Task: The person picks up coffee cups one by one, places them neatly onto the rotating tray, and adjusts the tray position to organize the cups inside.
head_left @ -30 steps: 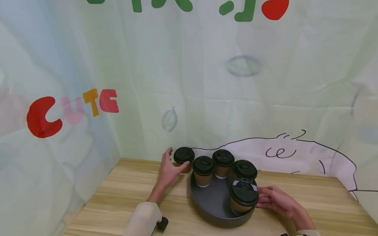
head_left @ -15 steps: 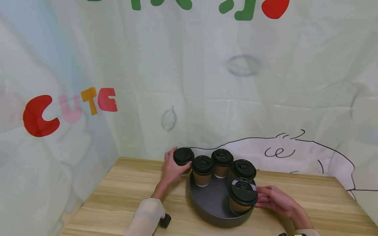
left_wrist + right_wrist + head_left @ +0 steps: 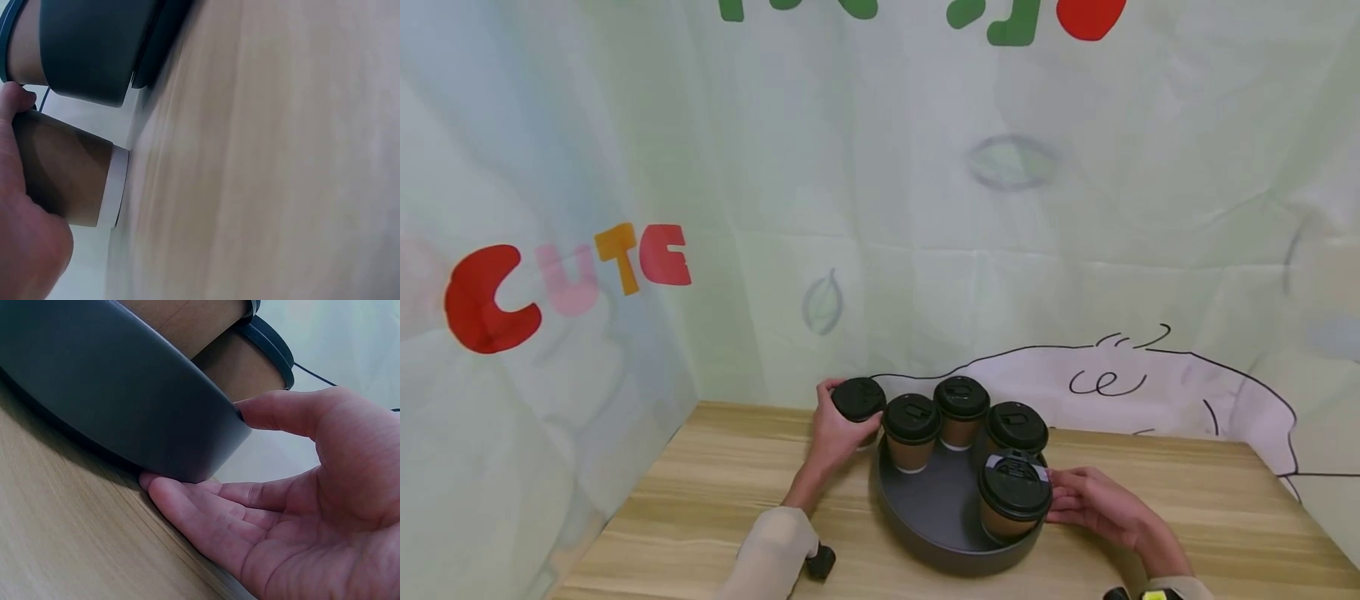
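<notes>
My left hand (image 3: 837, 431) grips a brown paper coffee cup (image 3: 72, 169) with a black lid (image 3: 859, 399), at the left outside the round dark grey tray (image 3: 925, 542). In the left wrist view the thumb lies along this cup's side, and its white base is close to the tabletop; whether it touches is unclear. My right hand (image 3: 1093, 504) holds the tray's right side, thumb at the rim and fingers at the lower edge (image 3: 187, 450). Several lidded coffee cups stand in the tray, among them a front right cup (image 3: 1015, 496) and a left cup (image 3: 912, 433).
The wooden table (image 3: 722, 475) runs back to a printed cloth backdrop (image 3: 910, 208). A back cup (image 3: 961, 412) and a right rear cup (image 3: 1017, 429) stand close together along the tray's far side. A small black object (image 3: 821, 562) sits at the left sleeve.
My left hand has gone from spread fingers beside the outer cup to a grip round it, and that cup has shifted slightly. The right hand stays at the tray. The head view has drifted slightly.
</notes>
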A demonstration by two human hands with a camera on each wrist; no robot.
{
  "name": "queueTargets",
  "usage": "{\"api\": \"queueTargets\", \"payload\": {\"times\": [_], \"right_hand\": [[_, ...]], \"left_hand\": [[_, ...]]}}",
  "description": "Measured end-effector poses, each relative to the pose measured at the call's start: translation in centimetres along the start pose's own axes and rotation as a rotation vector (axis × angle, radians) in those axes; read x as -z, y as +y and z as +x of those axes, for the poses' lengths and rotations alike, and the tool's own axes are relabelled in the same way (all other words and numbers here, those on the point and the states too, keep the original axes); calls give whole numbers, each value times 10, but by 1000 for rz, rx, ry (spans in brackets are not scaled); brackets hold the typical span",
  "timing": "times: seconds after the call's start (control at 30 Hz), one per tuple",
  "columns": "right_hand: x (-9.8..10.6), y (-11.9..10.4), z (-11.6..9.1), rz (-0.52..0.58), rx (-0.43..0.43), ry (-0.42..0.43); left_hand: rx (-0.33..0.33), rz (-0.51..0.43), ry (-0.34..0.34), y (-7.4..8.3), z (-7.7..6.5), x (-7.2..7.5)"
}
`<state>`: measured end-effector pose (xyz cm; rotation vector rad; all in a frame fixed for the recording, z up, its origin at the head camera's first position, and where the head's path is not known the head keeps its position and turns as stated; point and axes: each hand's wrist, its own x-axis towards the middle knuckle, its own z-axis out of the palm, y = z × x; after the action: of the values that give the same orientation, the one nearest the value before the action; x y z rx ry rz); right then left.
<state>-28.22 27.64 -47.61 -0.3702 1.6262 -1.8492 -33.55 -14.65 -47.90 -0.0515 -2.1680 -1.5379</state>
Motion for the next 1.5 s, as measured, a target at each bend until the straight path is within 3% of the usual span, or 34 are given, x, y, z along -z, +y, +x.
{"api": "queueTargets", "payload": {"times": [0.33, 0.67, 0.83, 1.0, 1.13, 1.4, 1.5], "right_hand": [[-2, 0, 1, -11, 7, 20], [-3, -4, -1, -2, 27, 21], [-4, -4, -2, -3, 35, 21], [-4, -3, -1, -1, 35, 19], [-1, -1, 1, 2, 30, 18], [0, 0, 2, 0, 25, 32], [0, -1, 1, 0, 25, 35]], "left_hand": [[-20, -8, -22, 10, 3, 9], [-22, -49, -45, 52, 7, 37], [-35, -95, -83, 74, -1, 50], [-43, -155, -125, 94, -20, 57], [-66, -211, -162, 103, -36, 49], [-113, -283, -295, 118, -71, 16], [-98, -298, -338, 119, -84, 5]]}}
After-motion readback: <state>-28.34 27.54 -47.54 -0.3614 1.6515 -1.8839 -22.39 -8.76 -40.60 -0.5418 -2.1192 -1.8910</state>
